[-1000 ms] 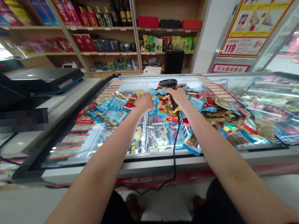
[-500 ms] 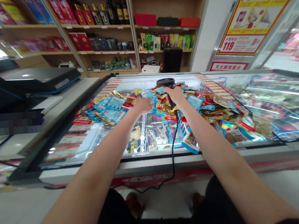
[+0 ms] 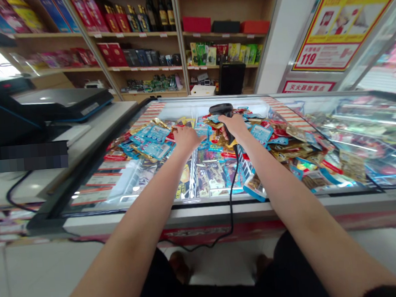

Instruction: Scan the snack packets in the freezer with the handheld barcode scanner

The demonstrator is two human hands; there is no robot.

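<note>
My left hand [image 3: 186, 138] has slid left onto the packets [image 3: 152, 140], its grip unclear; beside it, my right hand [image 3: 234, 125] clenches the scanner [image 3: 221, 110].

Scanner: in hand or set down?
In hand: right hand grips the scanner by its handle, head raised over snack packets.

Head camera looks forward and down, close over the freezer [image 3: 223, 213].
</note>
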